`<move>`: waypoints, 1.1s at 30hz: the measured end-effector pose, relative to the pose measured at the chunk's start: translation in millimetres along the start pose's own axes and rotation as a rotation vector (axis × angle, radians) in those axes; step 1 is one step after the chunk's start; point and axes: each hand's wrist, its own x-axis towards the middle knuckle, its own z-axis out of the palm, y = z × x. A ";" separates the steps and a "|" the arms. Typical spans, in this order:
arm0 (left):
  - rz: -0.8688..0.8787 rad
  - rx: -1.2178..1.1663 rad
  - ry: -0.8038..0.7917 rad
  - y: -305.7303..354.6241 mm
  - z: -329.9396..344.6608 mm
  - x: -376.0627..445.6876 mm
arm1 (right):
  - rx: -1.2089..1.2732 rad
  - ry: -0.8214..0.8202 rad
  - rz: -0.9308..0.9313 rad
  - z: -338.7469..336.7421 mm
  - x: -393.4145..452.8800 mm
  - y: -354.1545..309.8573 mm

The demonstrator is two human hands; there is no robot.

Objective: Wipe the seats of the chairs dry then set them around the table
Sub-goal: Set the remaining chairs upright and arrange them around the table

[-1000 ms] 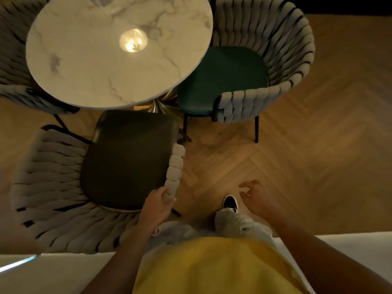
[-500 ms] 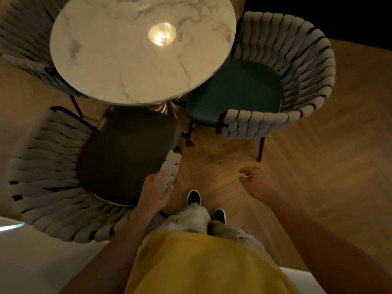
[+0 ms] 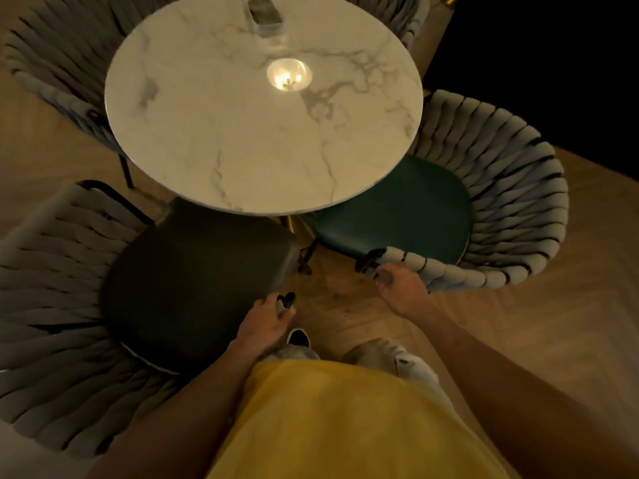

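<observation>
Head view: hands [image 3: 268, 324] on chairs [image 3: 511, 216]

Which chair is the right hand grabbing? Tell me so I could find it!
Find the round marble table. Two chairs sit at its near edge, and the right hand holds the woven arm of the green-seat chair on the right. Its neighbour, the dark-seat chair, has an almost black seat.

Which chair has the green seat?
The woven grey chair with the teal-green seat, right of the round marble table; the right hand grips its arm end. The chair the left hand holds has a dark brownish seat.
</observation>
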 end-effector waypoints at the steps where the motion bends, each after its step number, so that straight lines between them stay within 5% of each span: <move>1: -0.004 0.005 -0.023 2.3 -0.4 2.5 | -0.023 -0.004 0.002 -3.1 7.0 -1.8; 11: -0.195 -0.050 -0.046 19.1 18.7 21.7 | -0.279 -0.070 -0.022 -6.1 70.5 31.1; 17: -0.281 0.313 -0.052 50.7 31.0 32.8 | -0.333 -0.248 -0.028 -2.6 98.2 54.0; 23: -0.337 0.385 -0.165 58.8 23.6 45.9 | -0.474 -0.408 -0.097 -3.9 114.8 51.1; 33: -0.281 0.307 -0.040 43.4 27.3 40.9 | -0.487 -0.367 -0.106 -7.2 108.3 54.9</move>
